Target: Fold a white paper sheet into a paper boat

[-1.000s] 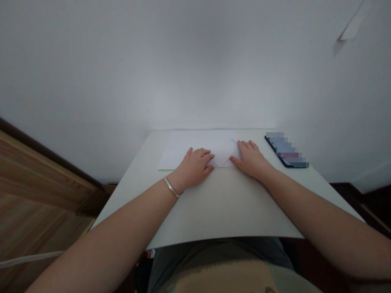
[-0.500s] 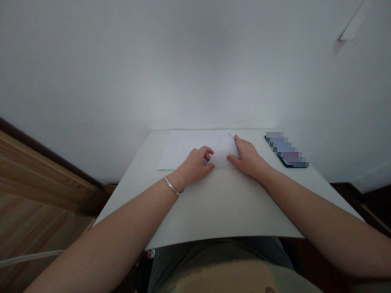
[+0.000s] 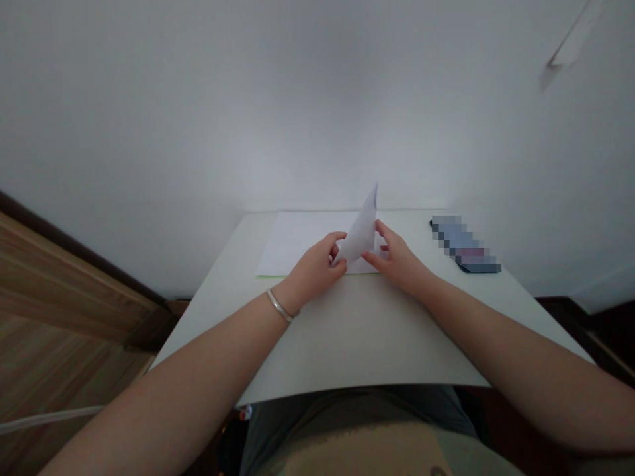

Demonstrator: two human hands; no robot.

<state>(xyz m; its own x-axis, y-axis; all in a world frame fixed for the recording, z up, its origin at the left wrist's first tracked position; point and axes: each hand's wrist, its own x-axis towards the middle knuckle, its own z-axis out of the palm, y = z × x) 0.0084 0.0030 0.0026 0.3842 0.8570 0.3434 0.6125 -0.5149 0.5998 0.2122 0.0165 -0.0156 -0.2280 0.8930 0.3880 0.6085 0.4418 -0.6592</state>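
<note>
A folded piece of white paper (image 3: pixel 362 231) stands tilted up between my two hands, its pointed tip uppermost. My left hand (image 3: pixel 320 261), with a silver bangle at the wrist, pinches the paper's lower left corner between thumb and curled fingers. On the other side, my right hand (image 3: pixel 393 254) has its thumb and forefinger against the paper's right edge, with a gap between them. Under both hands lies a flat white sheet (image 3: pixel 297 241) with a thin green line along its near edge. My right hand partly covers that sheet's right end.
The small white table (image 3: pixel 357 337) meets a pale wall (image 3: pixel 317 106) at its far edge. A phone (image 3: pixel 466 244) with a blurred-out screen lies at the table's right. Wooden panelling (image 3: pixel 74 317) stands to the left, and a white cable (image 3: pixel 49 418) runs in front of it.
The folded paper has been raised from lying nearly flat to standing tilted, its tip pointing up. My right hand has shifted slightly left; my left hand has barely moved.
</note>
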